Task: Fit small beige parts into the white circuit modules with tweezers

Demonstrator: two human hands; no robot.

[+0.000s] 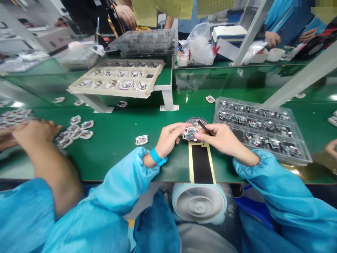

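Observation:
My left hand (168,137) pinches a small circuit board (190,133) just above the green bench, fingers closed on its left edge. My right hand (223,140) meets it from the right, fingers closed on a thin black tool (205,127) whose tip rests over the board. Beneath both hands lies a round dark fixture (195,122) at the head of a black strip with a yellow border (201,163). Blue sleeves cover both forearms, and a blue wristband sits on my left wrist.
A clear tray of boards (263,128) lies right of my hands. A beige compartment tray (116,80) stands on a raised white shelf behind. Loose boards (76,129) and a single board (141,140) lie to the left, by a co-worker's arm (44,154). A white fan (199,203) sits below the bench edge.

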